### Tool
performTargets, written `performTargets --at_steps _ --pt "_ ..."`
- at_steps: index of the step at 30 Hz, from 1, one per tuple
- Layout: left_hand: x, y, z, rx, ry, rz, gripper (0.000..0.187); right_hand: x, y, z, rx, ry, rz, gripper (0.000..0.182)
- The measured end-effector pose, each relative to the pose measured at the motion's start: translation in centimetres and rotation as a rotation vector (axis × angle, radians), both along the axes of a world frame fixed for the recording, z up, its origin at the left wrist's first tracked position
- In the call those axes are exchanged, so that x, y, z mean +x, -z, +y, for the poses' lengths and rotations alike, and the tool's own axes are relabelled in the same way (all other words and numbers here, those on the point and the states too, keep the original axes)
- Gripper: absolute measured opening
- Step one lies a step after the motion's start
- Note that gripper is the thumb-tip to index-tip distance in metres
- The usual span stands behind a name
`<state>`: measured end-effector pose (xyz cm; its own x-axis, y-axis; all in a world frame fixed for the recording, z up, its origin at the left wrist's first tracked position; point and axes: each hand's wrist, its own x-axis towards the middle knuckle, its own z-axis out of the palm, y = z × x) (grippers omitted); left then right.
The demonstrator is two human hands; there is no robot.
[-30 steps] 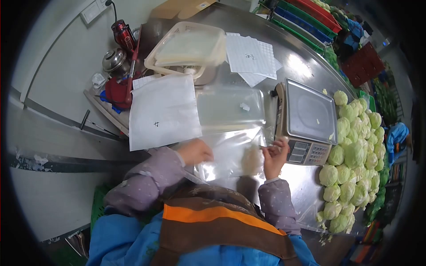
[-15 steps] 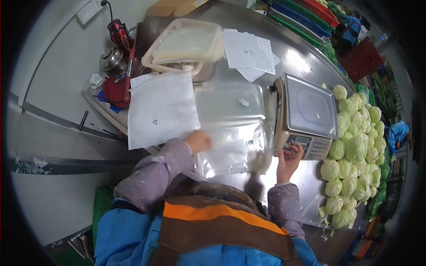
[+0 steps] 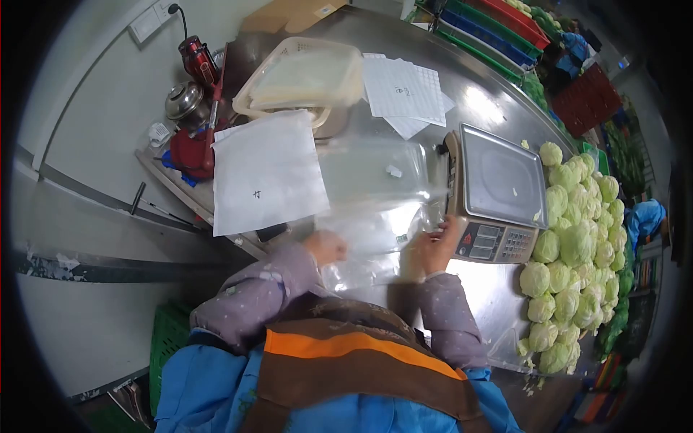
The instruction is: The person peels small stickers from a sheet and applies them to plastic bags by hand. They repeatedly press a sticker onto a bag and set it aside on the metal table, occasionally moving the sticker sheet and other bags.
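A stack of clear plastic bags [image 3: 375,162] lies flat on the steel table in front of me, with a small white scrap [image 3: 393,171] on top. My left hand [image 3: 326,247] is closed at the left edge of the nearest plastic bag [image 3: 368,242], somewhat blurred. At that bag's right edge, my right hand [image 3: 436,249] has its fingers bent onto the film beside the scale. The bag is wrinkled and smeared by motion between both hands. Left of it lies a white sheet [image 3: 271,173] with a handwritten mark.
A weighing scale [image 3: 503,173] with a metal pan stands right of the bags. Many cabbages [image 3: 574,245] are piled beyond it. A cream plastic basket [image 3: 346,79] and printed papers [image 3: 404,90] lie at the back. A metal pot [image 3: 185,101] and red thermos [image 3: 196,61] stand left.
My right hand has moved left from the scale's front to the bag's right edge and closed there. My left hand has lowered slightly. The bag's near part has shifted and wrinkled.
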<state>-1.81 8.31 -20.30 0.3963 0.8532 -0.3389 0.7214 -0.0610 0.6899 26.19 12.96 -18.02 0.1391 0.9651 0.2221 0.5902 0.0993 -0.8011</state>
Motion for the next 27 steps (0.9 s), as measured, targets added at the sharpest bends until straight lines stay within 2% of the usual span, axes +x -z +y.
performTargets --at_steps 1,2,4,5,7,9,11,13,14,16,17,18,19,20,21,22,23,25,26,27 --pt "-0.8 -1.3 0.7 0.001 -0.006 -0.077 0.01 0.4 -0.5 0.2 0.023 0.062 0.163 0.056" --pt "-1.5 -2.5 1.5 -0.002 -0.012 -0.157 0.009 0.8 -0.9 0.2 0.025 0.063 0.164 0.056" --pt "-2.1 -3.1 3.7 0.074 -0.698 -0.569 0.008 1.1 -2.5 -0.4 0.045 0.15 0.371 0.047" --pt "-2.8 -4.1 4.6 0.285 -0.904 -0.515 0.013 0.8 -2.8 -1.0 0.039 0.154 0.371 0.047" --pt "0.0 -13.4 2.4 0.871 -0.78 -0.154 0.021 -0.7 -3.1 -2.2 -0.102 -0.081 0.181 0.043" --pt "1.5 -10.0 0.3 0.578 -0.197 -0.15 0.032 -1.9 -1.2 -2.5 -0.071 -0.19 -0.085 0.043" --pt "2.0 -2.5 -1.2 0.197 0.137 0.233 0.03 -2.7 -0.7 -1.9 -0.129 -0.143 -0.145 0.042" --pt "1.5 -1.6 -0.4 0.179 0.14 0.215 0.025 -2.2 -0.2 -1.3 -0.101 0.053 -0.052 0.04" --pt "1.4 -1.0 -0.5 0.148 0.152 0.19 0.02 -1.4 0.1 -1.7 -0.111 0.063 -0.053 0.04" --pt "-0.4 -1.6 1.1 0.113 0.095 -0.14 0.011 0.8 0.1 -0.8 -0.072 0.104 0.146 0.034" --pt "-1.0 -2.1 2.2 0.043 -0.198 -0.279 0.01 1.5 0.1 -0.1 -0.047 0.122 0.248 0.031" --pt "-1.5 -2.8 2.9 -0.039 -0.488 -0.415 0.009 2.0 0.0 -0.4 -0.066 0.112 0.408 0.02" --pt "-1.7 -4.6 3.6 0.185 -0.795 -0.5 0.012 1.8 -0.1 -0.8 -0.074 0.116 0.407 0.02" --pt "-1.4 -8.1 3.4 0.479 -0.931 -0.377 0.011 1.2 -0.4 -1.4 -0.015 0.026 0.281 0.016" --pt "-0.5 -9.2 2.7 0.473 -0.928 -0.376 0.011 0.4 -0.8 -2.0 0.046 -0.067 0.155 0.013" --pt "0.7 -9.9 1.7 0.652 -0.592 -0.306 0.012 -0.8 -1.3 -2.6 0.016 -0.119 0.139 0.01" --pt "1.5 -9.9 0.4 0.815 -0.252 -0.229 0.014 -1.2 -0.1 -2.9 0.032 -0.169 -0.074 0.009" --pt "1.6 -2.3 -2.3 0.495 0.145 0.031 0.018 -1.9 0.9 -2.9 -0.06 -0.094 -0.181 0.007" --pt "1.7 -2.0 -2.0 0.494 0.143 0.034 0.018 -1.4 0.9 -2.6 -0.082 -0.081 -0.269 0.017" --pt "1.9 -1.8 -1.6 0.366 0.126 0.1 0.018 -1.3 0.6 -2.1 -0.087 -0.078 -0.265 0.017"
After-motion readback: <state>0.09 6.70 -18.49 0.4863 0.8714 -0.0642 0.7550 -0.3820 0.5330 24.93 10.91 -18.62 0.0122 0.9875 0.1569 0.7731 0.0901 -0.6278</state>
